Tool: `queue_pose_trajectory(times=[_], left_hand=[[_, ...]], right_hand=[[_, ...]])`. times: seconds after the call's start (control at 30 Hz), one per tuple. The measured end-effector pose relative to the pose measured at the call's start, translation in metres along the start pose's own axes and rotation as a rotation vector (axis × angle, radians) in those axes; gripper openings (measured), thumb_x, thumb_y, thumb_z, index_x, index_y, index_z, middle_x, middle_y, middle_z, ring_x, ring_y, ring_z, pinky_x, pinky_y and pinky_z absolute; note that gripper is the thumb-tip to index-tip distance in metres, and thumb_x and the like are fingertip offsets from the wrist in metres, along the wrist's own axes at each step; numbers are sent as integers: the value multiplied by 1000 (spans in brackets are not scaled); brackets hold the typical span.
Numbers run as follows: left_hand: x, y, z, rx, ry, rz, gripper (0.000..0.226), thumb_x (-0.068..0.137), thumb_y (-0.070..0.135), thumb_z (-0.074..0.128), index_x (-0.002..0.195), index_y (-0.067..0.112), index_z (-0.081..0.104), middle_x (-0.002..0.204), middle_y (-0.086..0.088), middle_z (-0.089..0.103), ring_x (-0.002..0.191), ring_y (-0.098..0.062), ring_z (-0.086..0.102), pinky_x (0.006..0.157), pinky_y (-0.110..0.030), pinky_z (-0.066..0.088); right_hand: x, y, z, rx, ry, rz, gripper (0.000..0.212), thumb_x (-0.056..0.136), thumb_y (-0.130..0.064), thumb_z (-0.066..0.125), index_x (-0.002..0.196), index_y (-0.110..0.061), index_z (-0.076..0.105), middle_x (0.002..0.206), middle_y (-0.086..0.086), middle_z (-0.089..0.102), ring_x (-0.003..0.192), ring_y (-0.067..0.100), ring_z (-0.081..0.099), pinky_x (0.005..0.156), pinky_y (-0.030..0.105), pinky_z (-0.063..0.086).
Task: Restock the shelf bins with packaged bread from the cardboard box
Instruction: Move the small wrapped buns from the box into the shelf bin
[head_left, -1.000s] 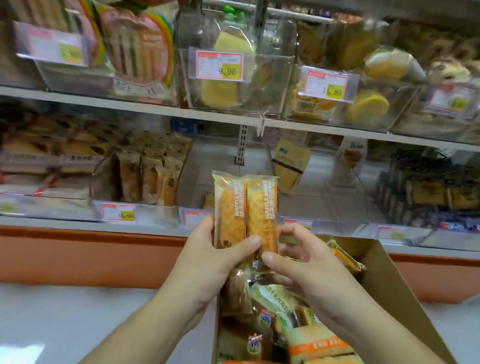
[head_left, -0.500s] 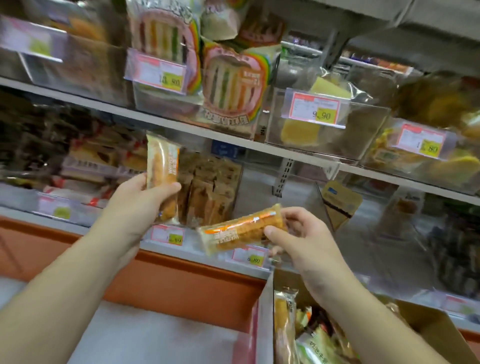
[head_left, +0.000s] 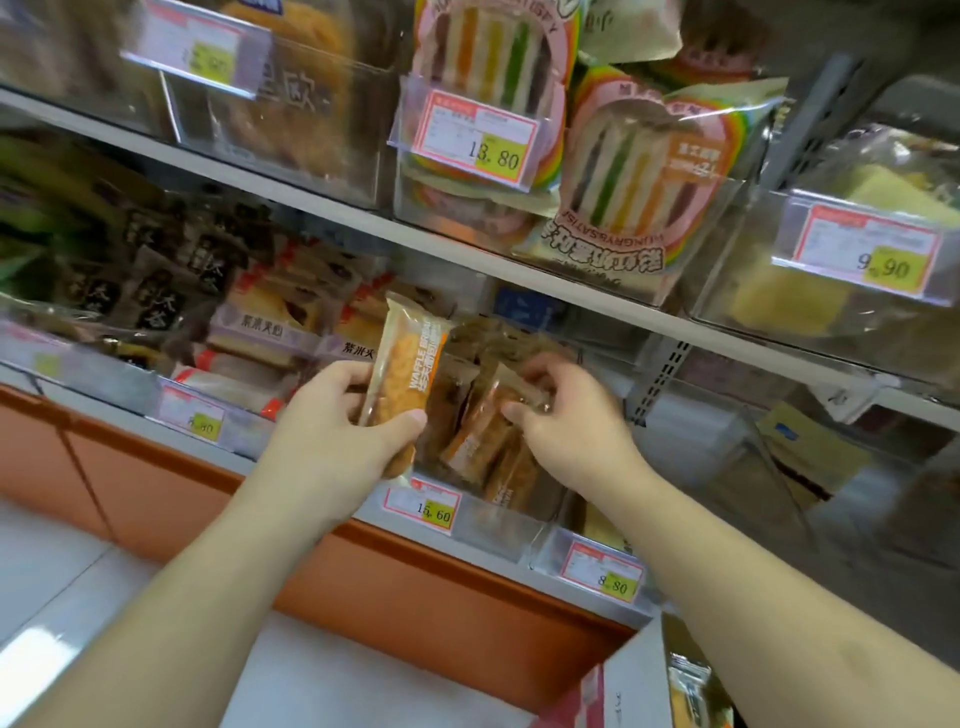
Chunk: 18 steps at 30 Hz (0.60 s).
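My left hand (head_left: 332, 421) grips an upright orange waffle bread packet (head_left: 402, 374) just in front of the lower shelf's clear bin (head_left: 498, 530). My right hand (head_left: 566, 421) pinches a second waffle packet (head_left: 483, 431) that leans inside this bin among several brown packets of the same kind. The bin carries a 15.60 price tag (head_left: 423, 506). At the bottom right, only a corner of the cardboard box (head_left: 628, 691) shows, with a wrapped bread packet (head_left: 691, 696) in it.
The bin to the left holds purple-labelled bread packs (head_left: 260, 332). Above, rainbow sandwich packs (head_left: 639, 176) fill an upper bin next to a bin of yellow cake (head_left: 831, 260). An orange base panel (head_left: 415, 597) runs under the shelf. Another clear bin (head_left: 727, 452) stands to the right.
Both hands rose from the box to the lower shelf. The right hand carried its packet into the bin; the left hand brought its packet to the bin's front. The view swung left.
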<state>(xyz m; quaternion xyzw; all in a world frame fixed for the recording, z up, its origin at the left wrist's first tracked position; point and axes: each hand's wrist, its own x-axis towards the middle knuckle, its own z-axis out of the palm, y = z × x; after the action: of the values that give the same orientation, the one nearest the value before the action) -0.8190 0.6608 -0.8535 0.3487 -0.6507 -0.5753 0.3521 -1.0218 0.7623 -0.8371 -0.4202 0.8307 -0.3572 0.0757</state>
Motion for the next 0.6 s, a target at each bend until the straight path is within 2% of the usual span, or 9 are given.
queue_pose_trajectory(times=[0.03, 0.1, 0.13, 0.2, 0.33, 0.43, 0.5, 0.57, 0.6], left_hand=[[0, 0, 2, -11, -9, 0, 32, 87, 14, 83, 111, 26, 66, 93, 3, 80, 81, -12, 77, 74, -34, 65], [1, -1, 5, -39, -22, -4, 31, 87, 12, 83, 111, 24, 68, 92, 2, 80, 81, -13, 77, 65, -26, 63], [1, -1, 7, -51, -27, -7, 30, 87, 12, 83, 111, 23, 69, 92, 1, 80, 82, -14, 77, 63, -23, 62], [1, -3, 9, -65, -48, -14, 29, 87, 12, 83, 111, 22, 71, 93, 0, 80, 83, -16, 77, 61, -20, 60], [0, -2, 12, -92, -99, -25, 30, 87, 15, 83, 113, 25, 73, 96, 4, 80, 87, -13, 77, 64, -18, 59], [-3, 2, 13, -168, -154, -51, 32, 89, 10, 79, 119, 22, 73, 102, 5, 81, 95, -10, 77, 71, -18, 60], [-4, 6, 14, -272, -161, -100, 34, 91, 5, 76, 122, 17, 72, 104, 0, 81, 97, -13, 77, 73, -20, 61], [-3, 9, 14, -396, -133, -161, 33, 91, 2, 73, 122, 12, 72, 105, -6, 81, 98, -20, 78, 72, -24, 61], [-2, 9, 14, -443, -111, -186, 32, 91, 3, 73, 121, 11, 72, 105, -8, 80, 98, -23, 78, 75, -28, 61]], right_hand=[[4, 4, 4, -63, -19, -4, 37, 97, -31, 75, 131, -32, 62, 109, -15, 59, 111, 15, 63, 78, 24, 50], [10, 11, 13, -184, -40, 4, 39, 98, -33, 74, 135, -32, 63, 111, -18, 50, 135, 21, 48, 105, 30, 46], [12, 14, 18, -250, -40, -6, 40, 97, -36, 74, 135, -33, 63, 118, -17, 51, 144, 22, 36, 113, 32, 38], [19, 21, 28, -390, -21, -36, 42, 93, -45, 74, 133, -37, 64, 141, -12, 53, 150, 23, 23, 119, 37, 29], [19, 18, 34, -518, -32, -54, 44, 95, -49, 70, 136, -38, 63, 148, -15, 48, 150, 26, 19, 117, 41, 25], [11, 10, 29, -488, -24, -63, 47, 95, -41, 69, 141, -35, 59, 151, -11, 48, 152, 29, 20, 121, 44, 27], [0, 3, 22, -316, 24, -113, 46, 94, -21, 66, 138, -32, 63, 143, -8, 56, 145, 23, 37, 118, 34, 38], [-16, -10, 13, -21, -21, -113, 54, 89, 4, 58, 130, -30, 66, 130, -10, 64, 126, 9, 56, 97, 14, 47], [-25, -16, 9, 132, -101, -92, 60, 86, 13, 55, 127, -29, 67, 125, -10, 67, 119, 4, 60, 91, 10, 48]])
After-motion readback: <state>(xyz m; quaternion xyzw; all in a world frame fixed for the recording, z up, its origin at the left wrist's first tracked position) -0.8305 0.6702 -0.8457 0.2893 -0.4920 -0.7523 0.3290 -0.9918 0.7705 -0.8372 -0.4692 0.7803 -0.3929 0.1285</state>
